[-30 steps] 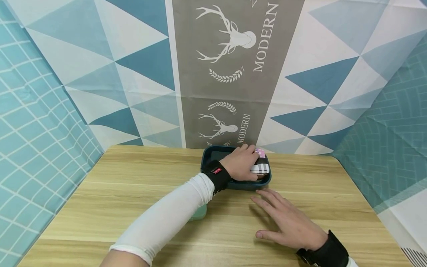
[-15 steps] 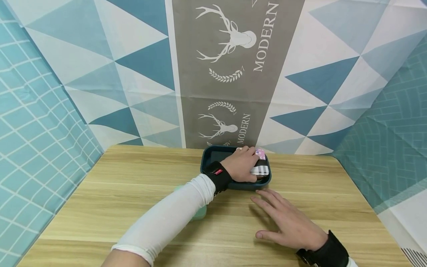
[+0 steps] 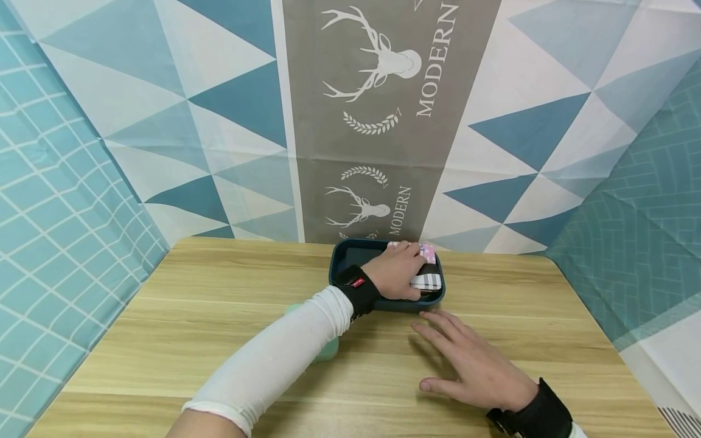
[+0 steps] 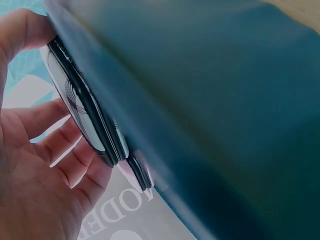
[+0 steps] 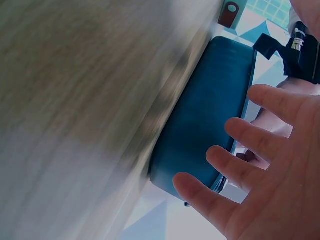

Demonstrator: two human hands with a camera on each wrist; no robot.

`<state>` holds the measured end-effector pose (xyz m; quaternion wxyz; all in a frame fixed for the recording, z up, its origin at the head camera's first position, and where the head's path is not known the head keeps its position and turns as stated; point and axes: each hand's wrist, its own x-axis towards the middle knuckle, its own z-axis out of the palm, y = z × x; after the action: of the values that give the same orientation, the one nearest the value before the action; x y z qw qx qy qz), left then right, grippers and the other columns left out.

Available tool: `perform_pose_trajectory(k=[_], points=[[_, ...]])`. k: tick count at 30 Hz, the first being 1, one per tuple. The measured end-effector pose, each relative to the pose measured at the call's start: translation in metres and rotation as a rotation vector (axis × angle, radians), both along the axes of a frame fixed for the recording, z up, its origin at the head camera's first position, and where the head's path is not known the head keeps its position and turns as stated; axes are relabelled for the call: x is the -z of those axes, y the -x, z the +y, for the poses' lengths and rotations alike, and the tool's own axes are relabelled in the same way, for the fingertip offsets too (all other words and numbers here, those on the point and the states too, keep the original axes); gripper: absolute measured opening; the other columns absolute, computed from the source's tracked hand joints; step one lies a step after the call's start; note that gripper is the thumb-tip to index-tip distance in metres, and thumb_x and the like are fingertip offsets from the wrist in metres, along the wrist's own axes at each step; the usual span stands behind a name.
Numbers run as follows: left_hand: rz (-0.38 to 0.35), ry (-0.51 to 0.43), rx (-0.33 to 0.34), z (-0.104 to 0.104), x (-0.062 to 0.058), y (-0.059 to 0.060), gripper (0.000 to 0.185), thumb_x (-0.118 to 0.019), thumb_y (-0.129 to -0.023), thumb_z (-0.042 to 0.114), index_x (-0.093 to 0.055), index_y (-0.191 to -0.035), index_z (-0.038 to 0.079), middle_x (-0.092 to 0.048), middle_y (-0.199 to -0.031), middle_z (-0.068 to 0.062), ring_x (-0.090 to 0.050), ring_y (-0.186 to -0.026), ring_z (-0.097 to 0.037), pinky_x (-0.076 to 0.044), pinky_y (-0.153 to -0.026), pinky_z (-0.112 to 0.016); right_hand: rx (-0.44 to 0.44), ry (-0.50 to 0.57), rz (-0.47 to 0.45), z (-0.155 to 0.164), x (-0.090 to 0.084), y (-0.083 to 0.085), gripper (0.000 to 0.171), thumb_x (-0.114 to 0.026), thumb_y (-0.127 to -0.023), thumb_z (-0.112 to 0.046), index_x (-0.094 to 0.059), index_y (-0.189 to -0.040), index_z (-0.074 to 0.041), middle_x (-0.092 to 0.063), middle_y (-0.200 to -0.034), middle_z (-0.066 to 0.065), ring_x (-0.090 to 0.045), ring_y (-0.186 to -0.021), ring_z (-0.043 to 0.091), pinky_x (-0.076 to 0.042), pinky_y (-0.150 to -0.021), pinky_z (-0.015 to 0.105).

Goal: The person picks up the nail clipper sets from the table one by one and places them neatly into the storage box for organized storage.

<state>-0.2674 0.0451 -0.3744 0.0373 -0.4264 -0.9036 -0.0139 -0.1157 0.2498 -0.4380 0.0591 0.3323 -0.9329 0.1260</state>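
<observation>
A dark blue rectangular tray (image 3: 350, 258) sits at the far edge of the table. My left hand (image 3: 395, 272) reaches into its right half and holds a flat case with a black-and-white checked face (image 3: 426, 281). In the left wrist view, the thumb lies at one end of this black-edged case (image 4: 82, 107) and the fingers are behind it. Beyond it in the tray is a pink flowered case (image 3: 428, 252), partly hidden by the hand. My right hand (image 3: 473, 362) is spread and empty, near the front of the tray; its fingers overlap the tray wall (image 5: 200, 110) in the right wrist view.
A pale green object (image 3: 327, 348) lies on the wooden table (image 3: 230, 280), mostly hidden under the left forearm. It has a brown tab (image 5: 230, 14) in the right wrist view. Patterned cloth (image 3: 356, 158) hangs behind the table and along both sides.
My left hand has shifted slightly within the tray, with the checked case a little nearer the front. More of the pink flowered case shows. The right hand stays in place.
</observation>
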Motion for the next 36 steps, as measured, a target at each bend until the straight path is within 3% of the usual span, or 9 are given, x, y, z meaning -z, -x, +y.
perform_pose_trajectory(k=[14, 36], points=[[0.036, 0.008, 0.025, -0.0012, 0.0036, -0.0007, 0.06, -0.075, -0.095, 0.041, -0.06, -0.146, 0.015, -0.055, -0.143, -0.003, -0.048, -0.13, -0.021, -0.045, -0.11, -0.036, -0.007, -0.002, -0.001, -0.0012, -0.0004, -0.0007, 0.089, -0.073, -0.091, -0.068, -0.046, -0.163, -0.024, -0.042, -0.165, 0.007, -0.039, -0.151, 0.028, -0.046, -0.113, 0.055], [0.02, -0.005, 0.039, 0.0002, 0.0076, 0.0003, 0.061, -0.074, -0.096, 0.041, -0.059, -0.151, 0.018, -0.055, -0.143, -0.004, -0.049, -0.131, -0.022, -0.044, -0.112, -0.035, -0.015, -0.007, -0.003, -0.0031, -0.0004, -0.0006, 0.09, -0.073, -0.091, -0.068, -0.045, -0.163, -0.023, -0.042, -0.165, 0.006, -0.039, -0.151, 0.027, -0.044, -0.114, 0.055]])
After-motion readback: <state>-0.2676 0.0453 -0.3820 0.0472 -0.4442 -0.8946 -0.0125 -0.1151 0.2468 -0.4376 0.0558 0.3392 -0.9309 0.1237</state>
